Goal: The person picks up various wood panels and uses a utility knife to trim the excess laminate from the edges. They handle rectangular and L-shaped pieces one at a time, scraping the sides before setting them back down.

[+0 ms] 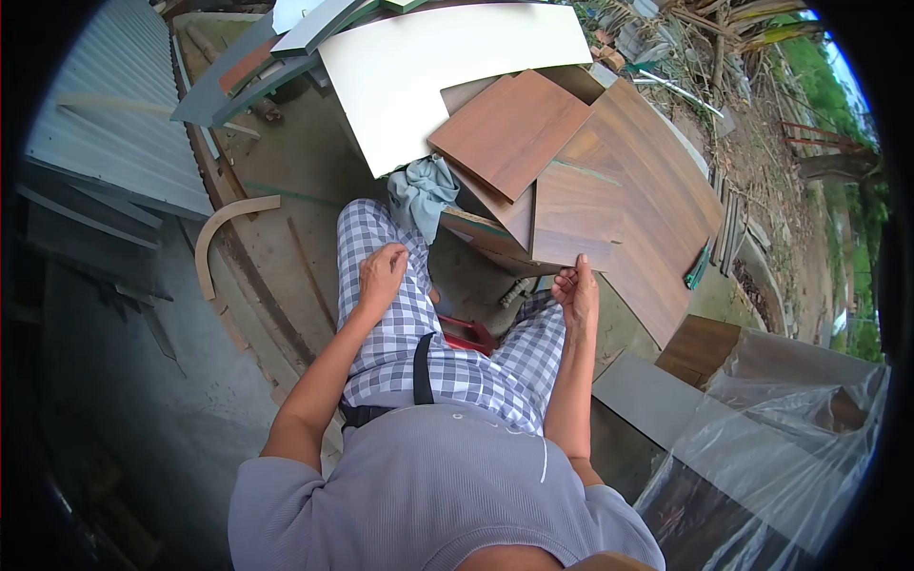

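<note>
My left hand (pixel 382 276) is at my left thigh over the checked trousers, its fingers drawn together. Whether anything small is between them I cannot make out. At the near edge of a small wood-grain panel (pixel 576 214), my right hand (pixel 577 293) has one digit up against the edge and the other fingers curled below it. That panel lies on a stack in front of me. A reddish-brown panel (pixel 514 131) overlaps it at the upper left. Beneath and to the right spreads a larger wood-grain board (pixel 657 195). A grey-blue cloth (pixel 421 193) is bunched by my left knee.
A large white board (pixel 457 52) with a cut-out lies behind the stack. A green-handled tool (pixel 700 265) rests at the large board's right edge. Plastic sheeting (pixel 762 419) covers boards at lower right. A curved strip (pixel 211 243) lies on the left; something red (pixel 466 335) shows between my legs.
</note>
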`<act>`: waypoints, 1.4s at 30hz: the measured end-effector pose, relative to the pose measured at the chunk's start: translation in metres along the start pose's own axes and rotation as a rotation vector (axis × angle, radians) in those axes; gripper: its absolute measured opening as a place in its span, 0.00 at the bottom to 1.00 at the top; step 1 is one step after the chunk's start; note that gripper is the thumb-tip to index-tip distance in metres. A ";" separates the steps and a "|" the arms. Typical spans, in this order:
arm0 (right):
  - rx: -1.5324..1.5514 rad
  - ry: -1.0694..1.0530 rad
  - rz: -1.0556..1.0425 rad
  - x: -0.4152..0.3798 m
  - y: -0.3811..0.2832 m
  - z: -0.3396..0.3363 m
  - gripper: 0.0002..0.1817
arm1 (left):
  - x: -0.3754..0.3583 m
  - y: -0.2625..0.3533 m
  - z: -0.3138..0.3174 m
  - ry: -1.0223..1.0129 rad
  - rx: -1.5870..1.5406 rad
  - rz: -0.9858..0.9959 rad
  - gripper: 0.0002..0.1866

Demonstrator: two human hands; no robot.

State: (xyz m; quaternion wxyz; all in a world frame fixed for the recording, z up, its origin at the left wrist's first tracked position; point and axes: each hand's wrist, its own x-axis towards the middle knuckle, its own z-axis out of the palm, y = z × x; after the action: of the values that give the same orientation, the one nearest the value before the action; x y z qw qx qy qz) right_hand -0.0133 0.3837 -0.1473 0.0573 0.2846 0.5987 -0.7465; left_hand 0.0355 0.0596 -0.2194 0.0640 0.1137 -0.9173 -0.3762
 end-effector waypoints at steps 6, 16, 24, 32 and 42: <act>0.086 0.067 -0.141 -0.020 -0.027 0.008 0.21 | -0.018 0.118 -0.029 -0.162 -0.253 0.509 0.24; 0.022 0.232 -0.279 -0.074 -0.075 0.011 0.22 | -0.008 0.253 0.008 -0.275 0.011 0.859 0.37; -0.283 -0.002 -0.221 -0.077 -0.077 -0.019 0.23 | -0.004 0.275 0.005 -0.330 0.201 0.728 0.35; -0.833 0.940 -0.622 0.081 -0.142 -0.203 0.37 | 0.030 0.275 -0.042 -0.315 -0.275 0.514 0.24; -1.060 0.834 -0.129 0.149 -0.146 -0.236 0.32 | 0.050 0.242 -0.049 -0.231 -0.619 0.237 0.21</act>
State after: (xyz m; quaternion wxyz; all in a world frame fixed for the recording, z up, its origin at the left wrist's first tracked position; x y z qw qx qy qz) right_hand -0.1150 0.6810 -0.1235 -0.0912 0.4460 0.8716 -0.1817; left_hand -0.0415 0.1815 -0.0124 0.0346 -0.0618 -0.7677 -0.6368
